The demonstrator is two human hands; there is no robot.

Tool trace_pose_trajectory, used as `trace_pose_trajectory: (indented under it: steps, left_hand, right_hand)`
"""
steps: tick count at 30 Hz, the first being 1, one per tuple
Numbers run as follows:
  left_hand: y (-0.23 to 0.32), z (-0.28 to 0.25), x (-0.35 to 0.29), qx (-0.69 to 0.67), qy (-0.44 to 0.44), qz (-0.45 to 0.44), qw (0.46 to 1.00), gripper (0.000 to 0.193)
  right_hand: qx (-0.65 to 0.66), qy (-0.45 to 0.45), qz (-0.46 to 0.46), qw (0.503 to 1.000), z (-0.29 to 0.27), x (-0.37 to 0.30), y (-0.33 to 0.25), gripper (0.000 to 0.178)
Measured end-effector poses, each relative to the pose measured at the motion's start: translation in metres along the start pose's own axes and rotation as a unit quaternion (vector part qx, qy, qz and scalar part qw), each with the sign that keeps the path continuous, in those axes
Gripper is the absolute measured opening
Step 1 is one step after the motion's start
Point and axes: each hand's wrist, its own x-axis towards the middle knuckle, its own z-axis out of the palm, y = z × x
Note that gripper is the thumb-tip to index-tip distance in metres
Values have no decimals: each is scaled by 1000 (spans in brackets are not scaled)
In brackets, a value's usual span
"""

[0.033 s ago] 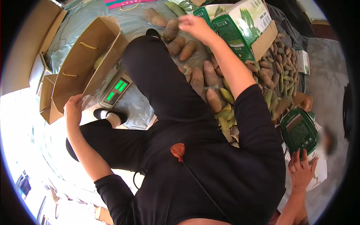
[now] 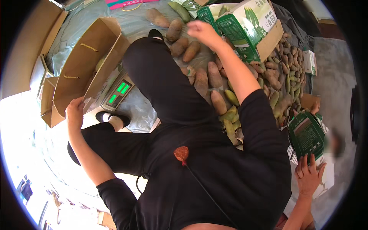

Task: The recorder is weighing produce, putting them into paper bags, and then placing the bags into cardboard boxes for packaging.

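My left hand (image 2: 75, 109) grips the near edge of an open tan cardboard box (image 2: 89, 50) with cord handles. The box stands over a scale (image 2: 118, 94) with lit green displays. Something greenish shows inside it; most of its contents are hidden. At the top middle, my right hand (image 2: 200, 30) is in the air with nothing visible in it, its fingers loosely bent and a little blurred. Just left of it, apart from the fingers, lies a brown oblong tuber (image 2: 174, 30). Several similar tubers (image 2: 191, 51) lie near my right knee.
A green-and-white carton (image 2: 245, 32) stands right of my right hand. Beyond it spreads a pile of brown tubers and greenish oblong produce (image 2: 285, 69). At lower right, another person's hand (image 2: 308, 178) rests on a green package (image 2: 306, 132). A long green fruit (image 2: 179, 11) lies at the top.
My right hand has moved slightly right, away from the brown tuber. My left hand stays on the box edge.
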Motion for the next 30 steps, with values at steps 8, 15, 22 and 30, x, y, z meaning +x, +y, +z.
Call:
trace_pose_trajectory:
  steps: [8, 15, 22, 30]
  left_hand:
    - [-2, -5, -12, -7, 9, -26, 1000, 25]
    - [11, 13, 11, -27, -21, -35, 999, 31]
    - [-3, 4, -3, -4, -19, -55, 998, 34]
    - [-1, 9, -3, -37, -12, -87, 995, 35]
  right_hand:
    - [-155, -10, 249, 956, 23, -130, 181, 43]
    - [-144, -44, 432, 889, 29, -257, 282, 43]
    - [-270, -22, 433, 860, 28, -267, 205, 39]
    - [-311, -44, 478, 820, 15, -260, 214, 47]
